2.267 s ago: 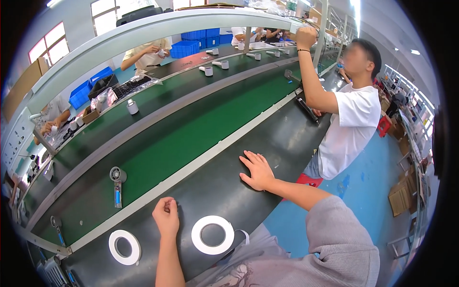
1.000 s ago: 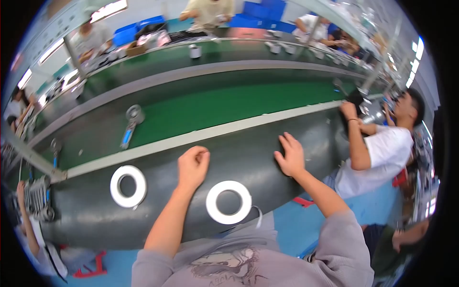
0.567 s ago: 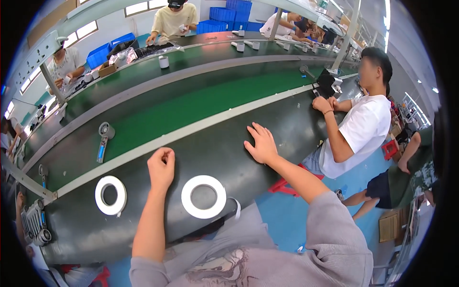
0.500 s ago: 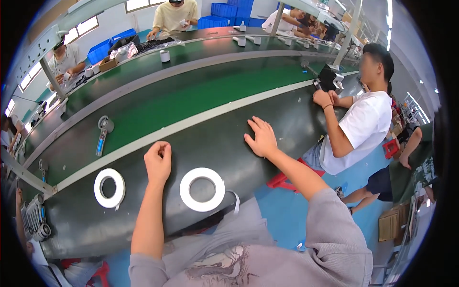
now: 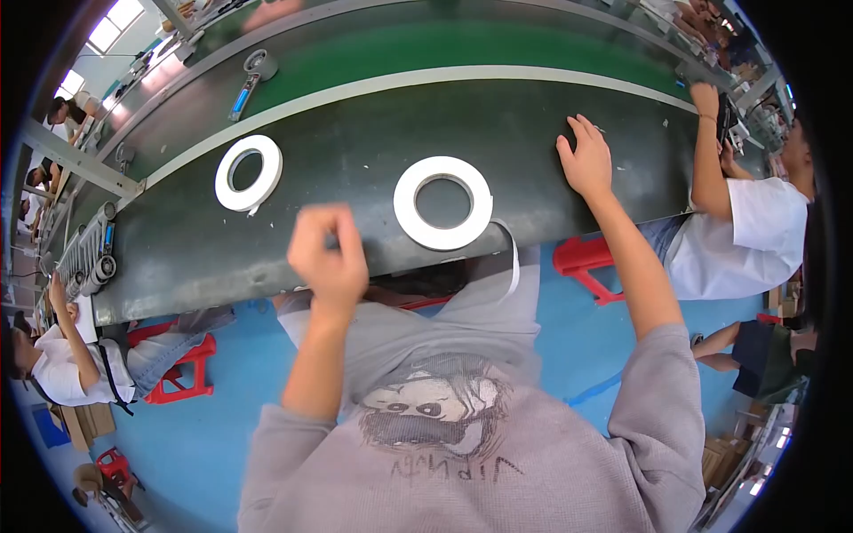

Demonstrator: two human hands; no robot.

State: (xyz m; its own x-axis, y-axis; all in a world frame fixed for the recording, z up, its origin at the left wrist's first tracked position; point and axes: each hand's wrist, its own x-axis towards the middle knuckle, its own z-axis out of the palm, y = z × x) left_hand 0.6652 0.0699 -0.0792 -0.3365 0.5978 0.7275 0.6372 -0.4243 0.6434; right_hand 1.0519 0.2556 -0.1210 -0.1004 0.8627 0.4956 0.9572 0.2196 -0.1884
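My left hand [image 5: 329, 253] is raised near the table's front edge, between two rolls of white tape. Its fingers are curled in, thumb against them; the hand is blurred, and anything inside it is hidden. The left tape roll [image 5: 272, 169] lies flat on the dark table [image 5: 355, 124]. The other tape roll [image 5: 405, 204] lies nearer the middle front, its loose end [image 5: 514, 258] hanging over the edge. My right hand [image 5: 586, 160] rests on the table to the right of that roll, fingers stretched out, holding nothing.
A grey handheld fan [image 5: 260, 64] lies on the green belt [image 5: 400, 49] beyond a pale rail. Several similar fans [image 5: 89, 253] stand at the table's left end. Co-workers sit at both sides, and a red stool [image 5: 591, 265] stands at right.
The view has tilted down toward my lap. My left hand has drawn back toward my body, still curled. My right hand stays outstretched on the table.
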